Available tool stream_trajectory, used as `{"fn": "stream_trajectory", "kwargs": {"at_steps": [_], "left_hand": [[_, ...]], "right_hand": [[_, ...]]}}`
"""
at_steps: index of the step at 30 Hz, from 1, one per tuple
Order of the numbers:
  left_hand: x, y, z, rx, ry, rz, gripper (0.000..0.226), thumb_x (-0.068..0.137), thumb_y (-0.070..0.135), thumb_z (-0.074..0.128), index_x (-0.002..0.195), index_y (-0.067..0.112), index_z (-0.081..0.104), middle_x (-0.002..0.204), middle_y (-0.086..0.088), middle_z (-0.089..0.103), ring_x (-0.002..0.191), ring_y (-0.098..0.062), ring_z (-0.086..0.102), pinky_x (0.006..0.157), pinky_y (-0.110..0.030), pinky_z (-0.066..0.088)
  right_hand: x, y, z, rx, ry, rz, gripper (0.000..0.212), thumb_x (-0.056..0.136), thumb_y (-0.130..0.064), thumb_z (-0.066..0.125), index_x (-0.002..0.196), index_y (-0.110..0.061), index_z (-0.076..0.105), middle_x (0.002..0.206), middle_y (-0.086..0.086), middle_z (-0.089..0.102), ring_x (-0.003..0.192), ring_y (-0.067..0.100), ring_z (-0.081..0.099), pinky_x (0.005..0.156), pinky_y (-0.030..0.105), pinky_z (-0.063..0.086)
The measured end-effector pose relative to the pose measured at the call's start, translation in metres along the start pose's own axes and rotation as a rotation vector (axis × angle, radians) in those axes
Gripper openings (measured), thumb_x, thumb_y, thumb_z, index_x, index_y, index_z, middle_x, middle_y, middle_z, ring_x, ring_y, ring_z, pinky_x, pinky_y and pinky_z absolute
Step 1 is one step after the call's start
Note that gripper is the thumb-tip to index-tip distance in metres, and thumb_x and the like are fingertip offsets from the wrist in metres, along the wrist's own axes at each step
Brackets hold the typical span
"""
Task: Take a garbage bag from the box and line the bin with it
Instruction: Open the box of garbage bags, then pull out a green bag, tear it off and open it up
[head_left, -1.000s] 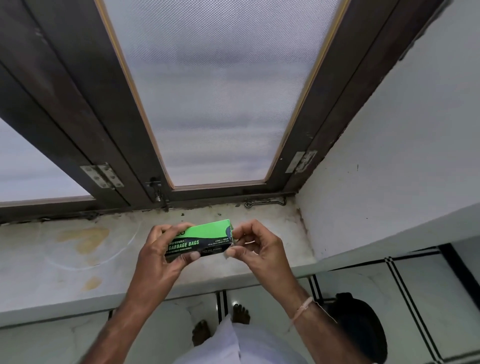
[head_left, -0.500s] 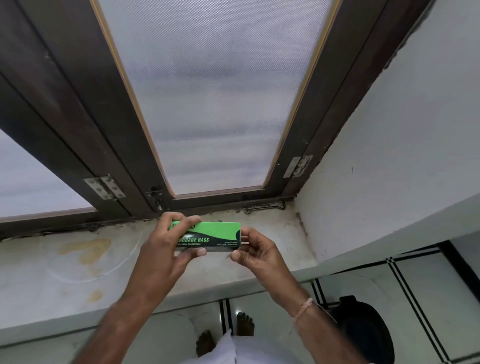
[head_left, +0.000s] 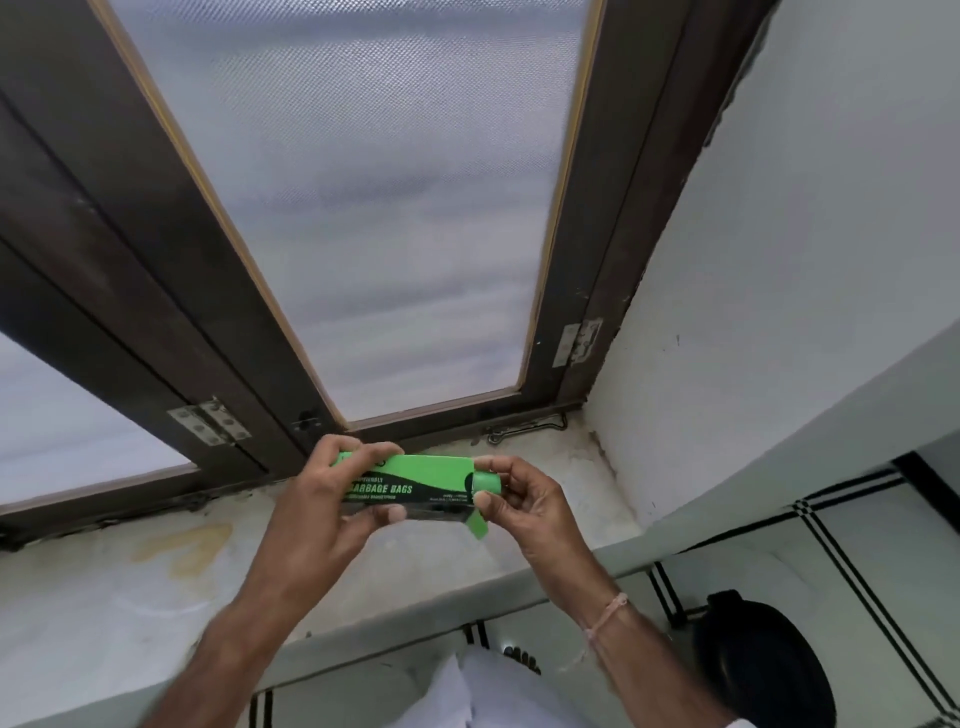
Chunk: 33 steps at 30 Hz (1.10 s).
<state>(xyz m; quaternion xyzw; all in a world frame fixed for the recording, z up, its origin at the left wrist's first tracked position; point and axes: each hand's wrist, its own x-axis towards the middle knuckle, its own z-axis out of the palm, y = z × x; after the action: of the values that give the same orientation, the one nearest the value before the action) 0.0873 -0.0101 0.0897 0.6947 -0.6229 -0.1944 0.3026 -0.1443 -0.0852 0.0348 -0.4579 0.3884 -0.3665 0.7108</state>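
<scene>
While our left hand (head_left: 322, 512) wraps the left end of the green garbage bag box (head_left: 415, 486), our right hand (head_left: 524, 506) pinches its opened end flap (head_left: 485, 483). We hold the box level between both hands, above the back of the stained window sill (head_left: 156, 587). Our black bin (head_left: 758, 665) sits on the floor below the sill's right end.

A frosted-glass window (head_left: 395, 218) in a dark wooden frame (head_left: 156, 291) is filling the upper half of the frame, with metal hinges (head_left: 210, 422) showing at lower left and right. Below it a stained marble sill (head_left: 156, 587) is running across, meeting a white wall (head_left: 805, 270) at right, while a black-lined tiled floor (head_left: 857, 551) is showing at lower right.
</scene>
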Motion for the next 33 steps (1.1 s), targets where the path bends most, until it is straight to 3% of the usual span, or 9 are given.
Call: {"fn": "stream_trajectory", "kwargs": {"at_steps": [3, 10, 14, 17, 21, 24, 26, 29, 33], "left_hand": [[-0.006, -0.011, 0.002, -0.066, 0.041, -0.071, 0.054, 0.075, 0.05, 0.076, 0.127, 0.036, 0.067, 0.112, 0.011, 0.058, 0.101, 0.003, 0.059, 0.078, -0.011, 0.046], [-0.019, -0.041, 0.024, -0.106, 0.102, -0.218, 0.056, 0.075, 0.043, 0.079, 0.128, 0.028, 0.068, 0.111, 0.003, 0.058, 0.099, -0.005, 0.057, 0.08, -0.016, 0.042], [-0.026, -0.054, 0.043, -0.062, 0.122, -0.264, 0.056, 0.079, 0.028, 0.085, 0.132, 0.024, 0.067, 0.113, 0.0, 0.057, 0.101, -0.018, 0.059, 0.08, -0.027, 0.043], [-0.03, -0.054, 0.059, -0.031, 0.093, -0.227, 0.056, 0.08, 0.03, 0.085, 0.132, 0.024, 0.066, 0.114, 0.004, 0.055, 0.101, -0.014, 0.059, 0.083, -0.032, 0.05], [-0.027, -0.052, 0.073, 0.161, 0.041, -0.203, 0.061, 0.078, 0.045, 0.08, 0.135, 0.033, 0.063, 0.124, 0.0, 0.059, 0.114, -0.027, 0.062, 0.094, -0.051, 0.05], [-0.028, -0.03, 0.074, 0.348, 0.19, -0.177, 0.066, 0.074, 0.048, 0.08, 0.134, 0.025, 0.065, 0.131, -0.007, 0.057, 0.124, -0.031, 0.052, 0.094, -0.049, 0.044], [-0.028, 0.003, 0.074, 0.018, 0.255, -0.248, 0.06, 0.081, 0.058, 0.07, 0.128, 0.022, 0.066, 0.12, -0.003, 0.064, 0.108, -0.02, 0.062, 0.084, -0.037, 0.052], [-0.016, 0.04, 0.081, -0.933, 0.097, -0.605, 0.06, 0.086, 0.067, 0.06, 0.124, 0.02, 0.064, 0.115, -0.006, 0.076, 0.1, -0.02, 0.076, 0.08, -0.034, 0.06], [-0.011, 0.046, 0.077, -1.207, 0.126, -0.649, 0.039, 0.096, 0.036, 0.064, 0.119, 0.006, 0.067, 0.111, -0.018, 0.077, 0.102, -0.027, 0.076, 0.083, -0.036, 0.061]], "right_hand": [[0.0, 0.002, -0.004, -0.047, 0.102, -0.022, 0.024, 0.093, -0.007, 0.073, 0.116, -0.015, 0.074, 0.121, 0.01, 0.073, 0.109, 0.021, 0.074, 0.091, 0.032, 0.061], [-0.001, 0.005, -0.016, -0.037, 0.28, -0.044, 0.02, 0.094, -0.002, 0.07, 0.111, -0.012, 0.074, 0.115, 0.009, 0.074, 0.106, 0.022, 0.075, 0.087, 0.032, 0.062], [-0.002, 0.002, -0.028, -0.039, 0.366, -0.093, 0.018, 0.093, -0.002, 0.07, 0.108, -0.011, 0.073, 0.113, 0.013, 0.075, 0.103, 0.021, 0.075, 0.086, 0.03, 0.062], [-0.006, -0.001, -0.033, -0.031, 0.386, -0.113, 0.016, 0.092, -0.005, 0.073, 0.107, -0.012, 0.073, 0.11, 0.009, 0.076, 0.103, 0.022, 0.075, 0.089, 0.035, 0.062], [-0.014, 0.001, -0.021, -0.067, 0.346, -0.07, 0.017, 0.09, -0.005, 0.076, 0.105, -0.012, 0.073, 0.106, 0.005, 0.077, 0.101, 0.022, 0.075, 0.093, 0.043, 0.061], [-0.019, 0.002, -0.014, -0.056, 0.356, -0.05, 0.019, 0.088, -0.007, 0.078, 0.106, -0.011, 0.072, 0.107, 0.006, 0.077, 0.104, 0.028, 0.075, 0.095, 0.045, 0.061], [-0.022, -0.001, -0.007, -0.032, 0.34, -0.049, 0.021, 0.088, -0.007, 0.078, 0.108, -0.009, 0.07, 0.106, 0.005, 0.077, 0.102, 0.028, 0.075, 0.093, 0.043, 0.061], [-0.026, -0.004, 0.008, -0.06, 0.262, -0.035, 0.023, 0.087, -0.004, 0.079, 0.107, -0.004, 0.068, 0.1, 0.003, 0.077, 0.094, 0.02, 0.075, 0.085, 0.032, 0.061], [-0.032, -0.009, 0.022, -0.142, 0.123, -0.012, 0.025, 0.086, -0.014, 0.081, 0.109, -0.012, 0.071, 0.1, -0.001, 0.075, 0.095, 0.013, 0.071, 0.083, 0.028, 0.059]]}}
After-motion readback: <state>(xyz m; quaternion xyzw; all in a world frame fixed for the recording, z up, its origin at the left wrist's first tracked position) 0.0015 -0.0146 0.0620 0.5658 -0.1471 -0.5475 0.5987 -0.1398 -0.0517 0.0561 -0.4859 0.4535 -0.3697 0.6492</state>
